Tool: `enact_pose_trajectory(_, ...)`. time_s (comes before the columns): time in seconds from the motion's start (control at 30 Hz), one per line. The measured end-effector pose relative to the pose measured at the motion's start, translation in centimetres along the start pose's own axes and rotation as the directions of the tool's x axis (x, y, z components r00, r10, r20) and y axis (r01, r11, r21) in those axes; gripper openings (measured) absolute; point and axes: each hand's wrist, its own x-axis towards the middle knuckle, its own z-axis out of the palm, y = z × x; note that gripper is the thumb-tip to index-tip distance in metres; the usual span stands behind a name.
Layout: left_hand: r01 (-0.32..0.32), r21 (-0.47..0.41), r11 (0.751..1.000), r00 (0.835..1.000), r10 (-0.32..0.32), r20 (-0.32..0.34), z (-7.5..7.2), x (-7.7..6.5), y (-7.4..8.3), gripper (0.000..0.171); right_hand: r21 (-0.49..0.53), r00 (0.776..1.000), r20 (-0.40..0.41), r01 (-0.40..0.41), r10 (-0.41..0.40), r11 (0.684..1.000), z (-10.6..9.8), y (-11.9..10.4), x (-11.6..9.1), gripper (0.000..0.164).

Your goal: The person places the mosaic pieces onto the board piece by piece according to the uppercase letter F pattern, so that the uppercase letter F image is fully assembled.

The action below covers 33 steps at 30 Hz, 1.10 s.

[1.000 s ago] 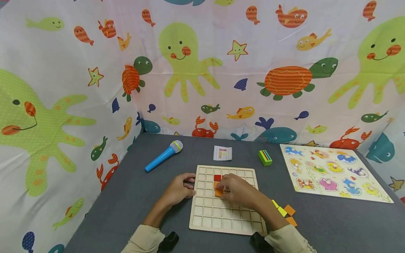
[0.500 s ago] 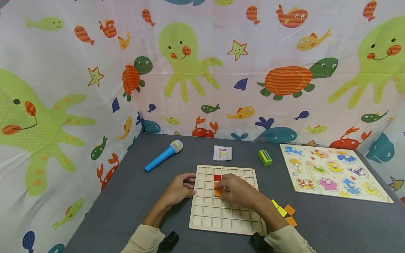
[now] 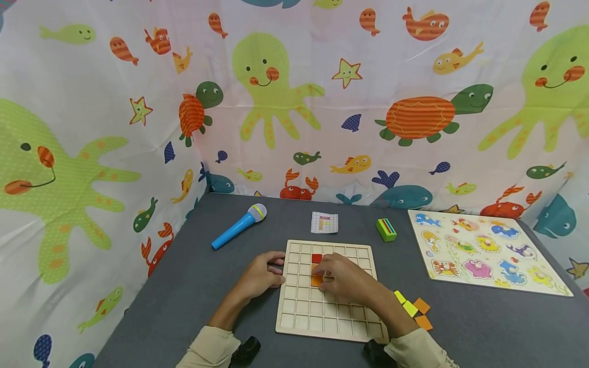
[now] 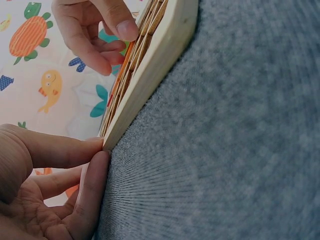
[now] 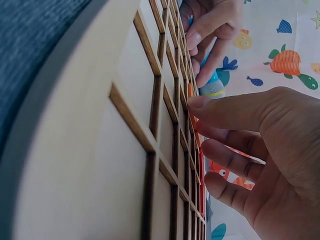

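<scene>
A wooden grid board lies on the dark table before me. My left hand holds the board's left edge; in the left wrist view its fingertips meet at that edge. Over the upper middle of the grid, my right hand has its thumb and fingers on an orange square tile. The right wrist view shows the thumb against the orange tile's edge. A red tile sits in a cell farther up, with another orange tile between, partly hidden by the fingers.
Loose yellow tiles and orange tiles lie right of the board, near my right forearm. Behind it are a printed pattern card, a blue toy microphone and a green block. A sea-animal puzzle stands at right.
The orange tile under my right hand has slid slightly left on the grid. Both hands otherwise stay in almost the same place.
</scene>
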Motion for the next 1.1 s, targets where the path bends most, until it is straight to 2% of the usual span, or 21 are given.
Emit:
enact_pose_trajectory(0.37, 0.007, -0.01, 1.0, 1.0, -0.007, -0.003, 0.0, 0.1, -0.1, 0.064, 0.03, 1.0, 0.008, -0.028, 0.028, 0.999, -0.5, 0.1, -1.1, 0.024)
enact_pose_trajectory(0.53, 0.012, -0.008, 1.0, 1.0, -0.012, -0.005, 0.0, 0.0, 0.0, 0.063, 0.02, 0.999, 0.004, -0.042, 0.042, 0.999, -1.1, 0.7, -2.6, 0.026)
enact_pose_trajectory(0.83, 0.013, -0.014, 1.0, 1.0, -0.013, -0.004, 0.0, -0.1, 0.0, 0.063, 0.008, 0.998, -0.054, -0.036, 0.037, 0.999, -2.3, 2.1, -5.2, 0.027)
enact_pose_trajectory(1.1, 0.016, -0.003, 1.0, 1.0, -0.016, -0.004, 0.0, 0.0, 0.0, 0.063, 0.031, 0.994, -0.066, -0.086, 0.087, 0.996, -3.5, 3.3, -7.4, 0.026)
